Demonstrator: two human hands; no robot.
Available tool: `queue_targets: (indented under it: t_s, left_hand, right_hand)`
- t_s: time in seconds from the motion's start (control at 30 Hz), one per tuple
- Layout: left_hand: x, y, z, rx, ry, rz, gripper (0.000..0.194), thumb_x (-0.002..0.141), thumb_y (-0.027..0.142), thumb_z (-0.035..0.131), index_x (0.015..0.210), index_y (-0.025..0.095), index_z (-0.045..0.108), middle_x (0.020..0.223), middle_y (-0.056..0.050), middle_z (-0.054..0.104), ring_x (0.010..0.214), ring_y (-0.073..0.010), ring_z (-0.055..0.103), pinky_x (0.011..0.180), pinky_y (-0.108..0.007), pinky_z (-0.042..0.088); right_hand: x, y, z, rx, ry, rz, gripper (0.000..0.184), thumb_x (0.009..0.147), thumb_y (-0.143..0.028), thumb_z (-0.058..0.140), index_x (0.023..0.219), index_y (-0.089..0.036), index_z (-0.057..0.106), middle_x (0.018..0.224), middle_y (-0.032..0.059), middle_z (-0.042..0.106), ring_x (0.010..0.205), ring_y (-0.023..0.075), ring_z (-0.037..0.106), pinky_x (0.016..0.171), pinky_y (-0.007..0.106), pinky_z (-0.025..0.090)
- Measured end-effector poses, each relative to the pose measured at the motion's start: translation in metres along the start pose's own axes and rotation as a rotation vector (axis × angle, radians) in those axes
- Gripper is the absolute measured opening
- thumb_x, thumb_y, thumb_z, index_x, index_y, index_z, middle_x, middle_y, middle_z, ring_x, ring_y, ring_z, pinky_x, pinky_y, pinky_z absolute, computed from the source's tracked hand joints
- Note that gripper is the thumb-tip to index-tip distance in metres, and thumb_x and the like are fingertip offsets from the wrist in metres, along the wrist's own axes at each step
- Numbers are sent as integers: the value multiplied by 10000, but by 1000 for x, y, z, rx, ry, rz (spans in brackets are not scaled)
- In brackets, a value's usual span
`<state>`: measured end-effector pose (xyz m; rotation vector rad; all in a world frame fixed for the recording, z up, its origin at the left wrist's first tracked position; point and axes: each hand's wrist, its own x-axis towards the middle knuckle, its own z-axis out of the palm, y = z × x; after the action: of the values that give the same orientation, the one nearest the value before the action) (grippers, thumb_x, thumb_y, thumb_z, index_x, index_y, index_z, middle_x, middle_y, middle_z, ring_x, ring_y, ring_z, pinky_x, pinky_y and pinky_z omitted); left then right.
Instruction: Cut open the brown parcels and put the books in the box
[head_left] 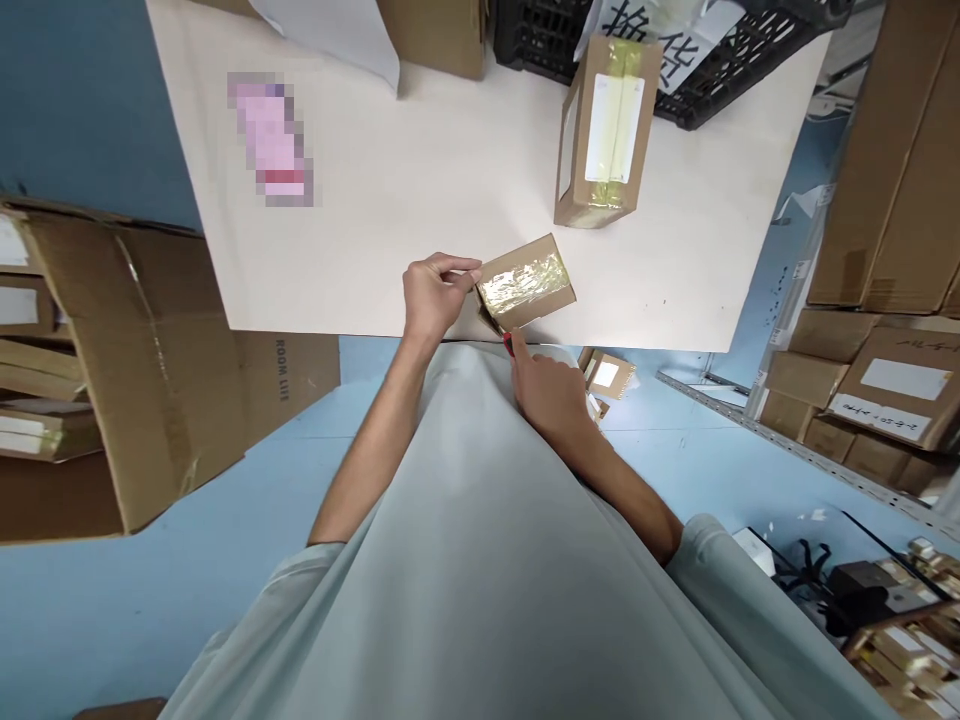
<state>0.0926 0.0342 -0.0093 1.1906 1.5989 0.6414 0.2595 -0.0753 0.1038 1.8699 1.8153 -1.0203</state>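
Note:
A small brown cardboard box (pixel 525 283), wrapped in shiny yellowish tape, lies slightly turned near the front edge of the white table (pixel 360 230). The fingers of my left hand (pixel 435 295) pinch the box's left end at its upper corner. My right hand (pixel 551 385) is closed round a red box cutter (pixel 509 344), mostly hidden in the fist. Its tip is at the lower left edge of the box, where a gap shows along the end. What is inside the box cannot be seen.
A taller taped carton (pixel 604 140) stands behind, beside a black plastic crate (pixel 720 75). A blurred pink item (pixel 274 140) lies at the table's left. An open carton (pixel 142 370) with boxes is at left; shelves with cartons (pixel 892 385) are at right.

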Motion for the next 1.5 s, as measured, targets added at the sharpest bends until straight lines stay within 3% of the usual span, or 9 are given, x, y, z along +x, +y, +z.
queue_targets:
  t_s: [0.2,0.4,0.53,0.7,0.83,0.9,1.0,1.13,1.5]
  left_hand:
    - [-5,-2,-4,56,3,25,234,979,334,783,1172,223,858,1274,-86,846,962,-212,797,916,-348,662]
    - [-38,-16,3,32,68,-30,567,1004,591,801,1453,248,758,1380,-138,762,964,-206,768,797,-325,688]
    - [-39,-23,2,-84,4,-52,729,962,717,796,1491,220,729,1329,-134,735,930,-193,753,745,-322,704]
    - [-30,-32,-28,37,56,-32,716,968,675,795,1517,224,707,1247,-101,760,867,-182,740,802,-330,686]
    - [-34,-25,-44,259,165,58,633,1010,617,779,1533,272,687,1355,-142,750,1098,-288,777,1009,-450,670]
    - [-35,-11,-39,349,182,190,639,1027,600,771,1575,291,657,1543,-180,672,1405,-375,683,1193,-543,590]
    - [-30,11,-18,389,10,377,499,1084,560,695,1526,327,690,1693,-144,598,1682,-415,442,1374,-650,399]
    - [-19,25,7,370,-184,455,317,1131,501,607,1344,332,771,1633,-82,677,1714,-396,425,1435,-710,264]
    - [-20,11,21,295,-180,390,291,1144,501,582,1249,331,793,1594,-83,710,1693,-367,459,1456,-696,211]
  right_hand:
    - [20,54,-22,243,426,263,621,1229,-518,248,1690,-198,513,1148,164,853,938,327,802,864,411,586]
    - [69,95,-7,532,447,177,502,1224,-549,279,1424,-230,611,1099,102,858,876,267,792,885,383,584]
    - [75,82,4,562,408,141,407,1225,-504,327,1339,-230,604,1116,83,864,819,240,792,873,357,574]
    - [79,54,7,573,300,17,310,1230,-453,367,1287,-235,580,1105,55,869,774,206,781,846,314,558]
    - [81,44,2,579,231,-31,305,1235,-454,365,1281,-244,582,1097,47,868,773,197,781,826,299,559]
    - [80,44,0,544,240,10,325,1233,-474,365,1301,-247,588,1077,52,863,780,212,782,824,313,562]
    - [74,48,-4,523,280,86,374,1225,-505,354,1370,-252,588,1046,58,849,797,241,785,824,342,576]
    - [61,54,-13,544,300,124,402,1208,-494,350,1445,-261,577,1093,62,841,830,254,792,845,367,593]
    - [41,25,-33,215,215,75,447,1204,-341,383,1536,-197,646,1186,124,843,988,288,783,867,357,558]
